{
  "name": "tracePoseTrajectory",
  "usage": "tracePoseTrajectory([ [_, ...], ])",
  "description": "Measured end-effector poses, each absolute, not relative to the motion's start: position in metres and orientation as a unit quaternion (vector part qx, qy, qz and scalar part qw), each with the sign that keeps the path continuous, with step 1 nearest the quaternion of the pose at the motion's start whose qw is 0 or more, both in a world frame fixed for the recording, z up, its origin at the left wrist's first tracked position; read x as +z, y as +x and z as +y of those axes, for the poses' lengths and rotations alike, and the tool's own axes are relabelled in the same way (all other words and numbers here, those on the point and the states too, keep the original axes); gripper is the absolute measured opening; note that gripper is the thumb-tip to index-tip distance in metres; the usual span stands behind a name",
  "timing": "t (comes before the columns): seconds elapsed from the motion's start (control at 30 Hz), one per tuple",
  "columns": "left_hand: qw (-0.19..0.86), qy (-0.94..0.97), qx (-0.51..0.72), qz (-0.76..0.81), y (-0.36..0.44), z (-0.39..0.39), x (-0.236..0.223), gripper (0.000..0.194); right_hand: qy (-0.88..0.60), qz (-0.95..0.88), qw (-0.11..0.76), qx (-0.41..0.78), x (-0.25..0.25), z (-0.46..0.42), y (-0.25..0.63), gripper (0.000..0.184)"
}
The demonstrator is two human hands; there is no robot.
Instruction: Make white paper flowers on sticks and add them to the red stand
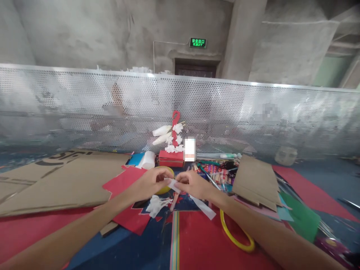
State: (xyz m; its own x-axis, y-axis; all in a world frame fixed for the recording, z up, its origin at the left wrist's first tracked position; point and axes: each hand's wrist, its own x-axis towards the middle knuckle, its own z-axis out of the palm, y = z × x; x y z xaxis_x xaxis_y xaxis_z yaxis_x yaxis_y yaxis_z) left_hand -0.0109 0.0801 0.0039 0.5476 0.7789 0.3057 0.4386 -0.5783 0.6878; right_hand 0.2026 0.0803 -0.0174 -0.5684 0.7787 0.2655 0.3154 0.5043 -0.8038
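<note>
We are holding a white paper strip (173,185) near the middle of the frame, just below center. Our left hand (159,179) is pinching its left end between thumb and fingers, and our right hand (191,182) is pinching it close by on the right, fingertips pressing together. A longer white tail (203,208) is hanging out below our right hand toward the lower right; we cannot tell whether it is joining the strip between our fingers.

A yellow ring-shaped roll (165,188) is lying partly behind our left hand, and a bunch of white paper flowers (155,206) is resting just below that hand. At center, above our hands, a red curled cutout (174,129) is standing upright among white blossoms and buds, with a red box (171,159) sitting at its base. A white roll (148,160) is lying left of the box.

Cardboard (56,180) is covering much of the left side, and smaller cardboard pieces (254,182) are lying at right. Below our hands, red paper (208,243) is spreading across the bottom center, and a yellow loop (236,240) is showing beside our right forearm. A perforated metal panel (225,112) is running across behind everything.
</note>
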Motion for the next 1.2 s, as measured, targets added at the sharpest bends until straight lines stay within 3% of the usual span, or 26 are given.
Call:
tracePoseTrajectory([
  [0.5,0.214,0.86,0.251,0.39,-0.009,0.073,0.005,0.023,-0.354,-0.865,0.249,0.255,-0.009,0.077,0.207,0.029],
  [0.63,0.214,0.857,0.257,0.391,-0.012,0.076,0.001,0.028,-0.347,-0.885,0.193,0.244,-0.005,0.081,0.214,0.029],
  [0.8,0.251,0.847,0.259,0.39,-0.012,0.076,0.004,0.029,-0.386,-0.888,0.1,0.229,0.004,0.08,0.225,0.015],
  [0.87,0.271,0.841,0.264,0.388,-0.011,0.076,0.005,0.029,-0.387,-0.876,0.13,0.257,0.006,0.077,0.224,0.031],
  [0.97,0.305,0.83,0.267,0.382,-0.009,0.076,0.005,0.027,-0.344,-0.853,0.243,0.31,0.004,0.071,0.215,0.062],
  [1.07,0.328,0.827,0.265,0.372,-0.008,0.077,0.001,0.023,-0.303,-0.822,0.328,0.353,-0.003,0.069,0.203,0.05],
  [1.2,0.314,0.831,0.267,0.373,-0.007,0.075,0.002,0.026,-0.314,-0.784,0.35,0.406,-0.01,0.071,0.198,0.032],
])
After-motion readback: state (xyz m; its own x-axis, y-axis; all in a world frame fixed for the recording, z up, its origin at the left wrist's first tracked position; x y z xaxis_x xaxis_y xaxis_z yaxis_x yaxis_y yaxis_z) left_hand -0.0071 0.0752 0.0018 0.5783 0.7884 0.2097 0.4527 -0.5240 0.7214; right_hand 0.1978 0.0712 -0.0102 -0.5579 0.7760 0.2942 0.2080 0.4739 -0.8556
